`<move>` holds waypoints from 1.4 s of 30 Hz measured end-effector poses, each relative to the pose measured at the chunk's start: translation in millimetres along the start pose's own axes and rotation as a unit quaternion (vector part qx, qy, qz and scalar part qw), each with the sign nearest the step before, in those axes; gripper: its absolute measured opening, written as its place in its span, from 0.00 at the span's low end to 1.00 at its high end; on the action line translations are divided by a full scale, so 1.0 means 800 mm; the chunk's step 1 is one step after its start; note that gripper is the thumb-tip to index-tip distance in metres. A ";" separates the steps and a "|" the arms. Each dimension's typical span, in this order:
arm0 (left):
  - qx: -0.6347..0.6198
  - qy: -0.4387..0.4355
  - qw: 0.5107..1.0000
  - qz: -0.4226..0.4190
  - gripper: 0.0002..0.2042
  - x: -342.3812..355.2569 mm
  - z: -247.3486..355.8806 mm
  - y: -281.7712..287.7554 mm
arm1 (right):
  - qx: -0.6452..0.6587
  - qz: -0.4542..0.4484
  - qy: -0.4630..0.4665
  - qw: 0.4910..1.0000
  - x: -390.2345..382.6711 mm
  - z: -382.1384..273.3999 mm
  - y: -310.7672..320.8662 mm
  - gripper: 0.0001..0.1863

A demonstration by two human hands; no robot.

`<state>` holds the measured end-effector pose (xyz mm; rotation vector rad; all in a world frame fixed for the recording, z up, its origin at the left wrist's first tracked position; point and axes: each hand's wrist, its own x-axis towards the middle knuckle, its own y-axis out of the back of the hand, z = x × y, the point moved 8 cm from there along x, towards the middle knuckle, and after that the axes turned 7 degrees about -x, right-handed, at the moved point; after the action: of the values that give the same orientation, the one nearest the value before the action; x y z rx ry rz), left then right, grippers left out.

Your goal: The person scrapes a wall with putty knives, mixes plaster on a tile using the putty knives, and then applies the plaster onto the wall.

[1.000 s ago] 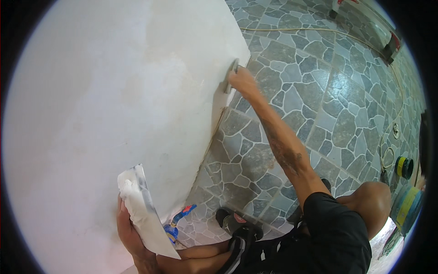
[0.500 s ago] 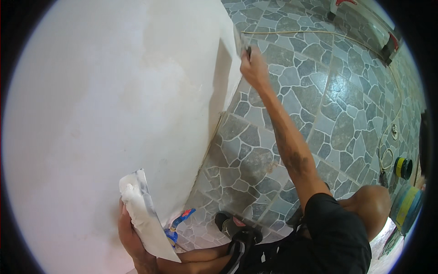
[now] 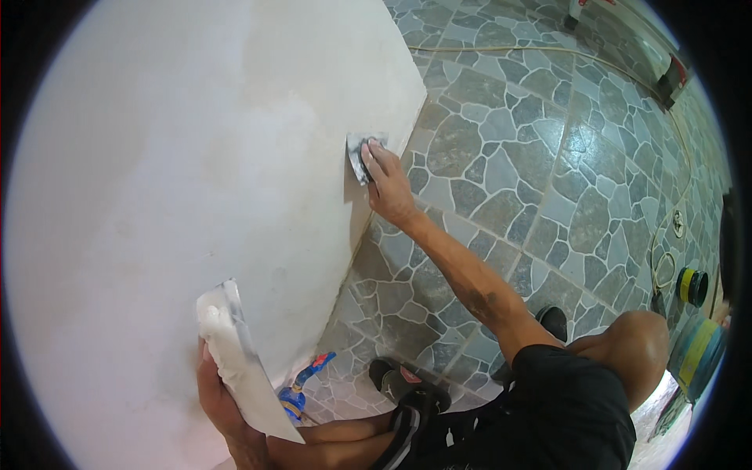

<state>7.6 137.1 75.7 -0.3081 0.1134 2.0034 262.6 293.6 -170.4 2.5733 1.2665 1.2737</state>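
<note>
Seemingly we're partway — our right grip clasps a trowel at the patchy wall, our left grip a broad blade with paste remaining.

The right hand grips a small putty knife at the white wall. Below and left of it, the left hand holds a wide putty blade bearing white filler, with a blue-and-red-handled tool just to that hand's right. Stone-patterned tiles spread right of the right hand.
</note>
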 end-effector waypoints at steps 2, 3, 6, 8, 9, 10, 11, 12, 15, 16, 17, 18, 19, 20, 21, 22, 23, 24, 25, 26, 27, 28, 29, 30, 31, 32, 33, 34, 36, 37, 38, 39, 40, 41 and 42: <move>0.023 0.024 0.997 -0.070 0.14 -0.004 -0.002 -0.012 | 0.018 -0.022 -0.002 1.000 -0.002 0.009 0.014 0.37; 0.041 0.030 0.994 -0.100 0.15 -0.005 -0.003 -0.017 | 0.038 -0.044 -0.005 0.998 0.002 0.014 0.022 0.36; 0.047 0.029 0.992 -0.110 0.17 -0.011 -0.002 -0.018 | 0.051 -0.052 0.032 0.997 0.041 0.015 0.068 0.35; 0.033 0.031 0.993 -0.112 0.17 -0.014 -0.003 -0.014 | 0.030 0.032 0.111 0.993 0.109 -0.009 0.116 0.33; 0.031 0.030 0.993 -0.114 0.17 -0.018 0.000 -0.013 | 0.022 0.063 0.137 0.988 0.147 -0.028 0.132 0.30; 0.025 0.036 0.992 -0.119 0.17 -0.018 -0.005 -0.013 | 0.005 0.092 0.163 0.982 0.181 -0.043 0.147 0.26; -0.002 0.020 0.999 -0.050 0.12 -0.016 -0.001 -0.004 | -0.015 0.103 0.202 0.974 0.214 -0.062 0.153 0.26; -0.015 0.012 1.000 -0.014 0.11 -0.015 0.002 0.002 | -0.036 0.114 0.240 0.963 0.236 -0.079 0.156 0.26; -0.003 -0.009 1.000 0.023 0.11 -0.011 0.003 0.006 | -0.065 0.031 0.250 0.966 0.269 -0.096 0.141 0.24; 0.005 -0.013 1.000 0.025 0.11 -0.009 0.002 0.007 | -0.064 0.029 0.249 0.966 0.268 -0.086 0.132 0.24; 0.025 -0.021 0.999 0.001 0.12 -0.008 0.003 0.004 | -0.064 0.053 0.272 0.959 0.259 -0.079 0.123 0.26; 0.034 -0.023 0.999 -0.013 0.12 -0.007 0.005 0.003 | -0.067 0.076 0.296 0.950 0.246 -0.072 0.118 0.28; 0.043 -0.025 0.998 -0.026 0.12 -0.007 0.006 0.002 | -0.069 0.074 0.296 0.950 0.231 -0.061 0.112 0.28; 0.059 -0.008 0.996 -0.059 0.13 -0.011 0.009 0.001 | -0.055 0.057 0.276 0.958 0.213 -0.050 0.098 0.30; 0.069 0.000 0.995 -0.073 0.14 -0.015 0.012 0.000 | -0.042 0.038 0.257 0.965 0.190 -0.039 0.083 0.32; 0.071 0.020 0.993 -0.097 0.17 -0.014 0.003 -0.005 | -0.039 0.025 0.235 0.971 0.160 -0.017 0.077 0.31; 0.067 0.016 0.994 -0.089 0.17 -0.013 0.000 -0.009 | -0.029 0.018 0.212 0.977 0.129 0.002 0.066 0.30; 0.068 0.010 0.994 -0.082 0.17 -0.015 0.005 -0.008 | -0.015 0.017 0.184 0.983 0.101 0.015 0.052 0.31; 0.066 0.008 0.995 -0.078 0.17 -0.016 0.005 -0.008 | -0.006 0.014 0.157 0.988 0.072 0.030 0.042 0.31; 0.070 0.007 0.995 -0.069 0.17 -0.017 0.005 -0.003 | 0.003 -0.007 0.126 0.992 0.042 0.042 0.029 0.32; 0.071 0.007 0.995 -0.065 0.17 -0.015 0.003 0.001 | 0.011 -0.028 0.096 0.995 0.018 0.052 0.021 0.32; 0.074 0.005 0.995 -0.059 0.17 -0.013 0.002 0.005 | 0.013 -0.027 0.096 0.995 0.002 0.055 0.024 0.32; 0.074 -0.028 0.997 -0.023 0.14 -0.009 0.005 0.016 | 0.037 -0.088 0.058 0.994 -0.008 0.063 0.021 0.34; 0.072 -0.045 0.996 -0.005 0.13 -0.009 0.008 0.019 | 0.061 -0.148 0.020 0.987 -0.017 0.070 0.015 0.35; 0.072 -0.061 0.995 0.013 0.14 -0.009 0.012 0.022 | 0.108 -0.115 -0.010 0.987 -0.018 0.077 0.024 0.28; 0.030 -0.045 0.998 0.012 0.14 -0.011 0.009 0.020 | 0.108 -0.115 -0.011 0.987 -0.009 0.071 0.032 0.28; 0.009 -0.036 0.999 0.013 0.14 -0.013 0.009 0.017 | 0.084 -0.137 -0.167 0.973 0.002 0.091 0.037 0.23; -0.011 -0.028 0.999 0.014 0.13 -0.014 0.009 0.015 | 0.057 -0.155 -0.318 0.934 -0.002 0.111 0.039 0.19; -0.038 -0.017 0.998 0.041 0.14 -0.015 0.004 0.016 | 0.031 -0.118 -0.334 0.935 0.022 0.127 0.046 0.16; -0.047 -0.012 0.998 0.049 0.14 -0.014 0.002 0.018 | 0.011 -0.079 -0.348 0.934 0.036 0.135 0.051 0.14; -0.021 -0.032 0.997 0.063 0.14 -0.010 0.003 0.032 | 0.011 -0.079 -0.347 0.934 0.045 0.135 0.042 0.14; -0.008 -0.041 0.997 0.071 0.14 -0.010 0.005 0.033 | 0.002 -0.100 -0.347 0.932 0.052 0.133 0.030 0.14; 0.005 -0.050 0.996 0.076 0.14 -0.009 0.007 0.034 | -0.008 -0.122 -0.347 0.930 0.056 0.129 0.017 0.14; -0.012 -0.030 0.997 0.076 0.14 -0.015 0.008 0.025 | -0.007 -0.124 -0.348 0.929 0.055 0.116 0.000 0.14; -0.021 -0.017 0.997 0.073 0.14 -0.015 0.006 0.022 | -0.030 -0.016 -0.238 0.971 0.067 0.084 0.008 0.12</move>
<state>-3.9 119.8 82.8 -0.3000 0.0746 2.1578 330.1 346.0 -177.7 2.5763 1.1405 0.6142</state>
